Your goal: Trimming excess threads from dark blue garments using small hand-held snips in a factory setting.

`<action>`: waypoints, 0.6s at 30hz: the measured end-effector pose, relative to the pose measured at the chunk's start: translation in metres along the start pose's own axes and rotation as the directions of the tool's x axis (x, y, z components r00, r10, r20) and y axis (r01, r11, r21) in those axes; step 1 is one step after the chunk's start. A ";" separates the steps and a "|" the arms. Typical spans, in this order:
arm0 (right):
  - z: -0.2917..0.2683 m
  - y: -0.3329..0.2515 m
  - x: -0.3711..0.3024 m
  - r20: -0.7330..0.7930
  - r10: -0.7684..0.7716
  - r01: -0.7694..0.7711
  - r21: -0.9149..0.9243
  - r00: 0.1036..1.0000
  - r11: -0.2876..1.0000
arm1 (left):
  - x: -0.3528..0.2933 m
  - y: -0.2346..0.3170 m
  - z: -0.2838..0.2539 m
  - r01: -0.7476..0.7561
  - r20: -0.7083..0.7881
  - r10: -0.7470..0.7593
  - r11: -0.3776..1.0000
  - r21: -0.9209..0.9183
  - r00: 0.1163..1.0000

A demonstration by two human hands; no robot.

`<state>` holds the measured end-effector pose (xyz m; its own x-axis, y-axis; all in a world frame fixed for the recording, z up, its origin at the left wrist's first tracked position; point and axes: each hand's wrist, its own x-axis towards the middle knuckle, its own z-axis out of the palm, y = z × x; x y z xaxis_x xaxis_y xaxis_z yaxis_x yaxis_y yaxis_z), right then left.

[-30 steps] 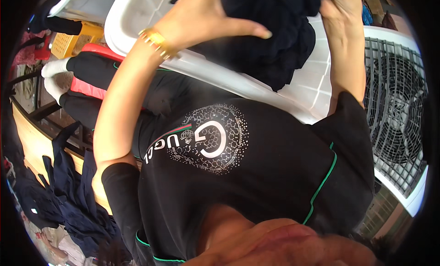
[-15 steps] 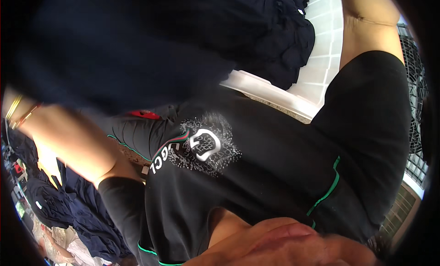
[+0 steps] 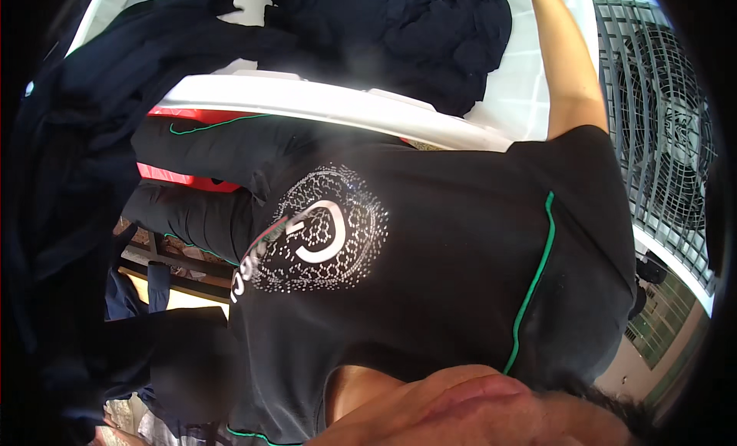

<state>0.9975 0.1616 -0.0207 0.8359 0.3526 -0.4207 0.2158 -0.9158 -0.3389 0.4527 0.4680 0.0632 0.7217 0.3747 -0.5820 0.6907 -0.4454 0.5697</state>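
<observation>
A long navy cloth hangs along the left side, running from the upper edge down past my body. My left hand does not show; the cloth covers that side, and a dark blurred shape beneath it is too smeared to make out. The cloth's upper part reaches over a white plastic bin. Inside the bin lies a rumpled heap of navy fabric. On the right, my bare right forearm stretches upward along the bin's right side, and its hand is beyond the top edge.
A red surface shows beside my dark-trousered legs. At the right stands a large fan behind a wire grille. More navy cloth hangs at the lower left, near a dark rail.
The navy cloth has swung from over the bin to the left side, uncovering the rim and my legs. My left forearm has gone out of sight. My right arm reaches farther up.
</observation>
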 end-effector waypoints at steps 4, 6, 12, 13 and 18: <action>0.010 0.061 0.032 -0.048 0.149 -0.156 -0.199 0.988 0.967 | -0.057 -0.087 0.008 -0.010 -0.033 0.008 0.998 -0.066 0.999; 0.026 0.092 0.032 -0.021 0.198 -0.199 -0.151 0.980 0.968 | -0.083 -0.123 0.013 -0.001 -0.058 -0.005 0.994 -0.107 0.998; 0.132 0.153 0.042 0.043 0.291 -0.264 0.561 0.956 0.785 | -0.151 -0.199 0.019 0.005 -0.155 -0.040 0.975 -0.222 0.987; 0.140 0.141 0.041 0.150 0.277 -0.306 0.648 0.949 0.697 | -0.162 -0.206 0.020 0.008 -0.172 -0.051 0.971 -0.241 0.984; 0.177 0.103 0.058 0.128 0.375 -0.368 0.626 0.918 0.688 | -0.197 -0.230 0.034 -0.006 -0.256 -0.089 0.938 -0.347 0.963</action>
<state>0.9790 0.1221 -0.2289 0.7838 0.0052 -0.6210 -0.4751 -0.6389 -0.6050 0.1504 0.4691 0.0268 0.6452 0.6080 -0.4626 0.6597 -0.1379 0.7388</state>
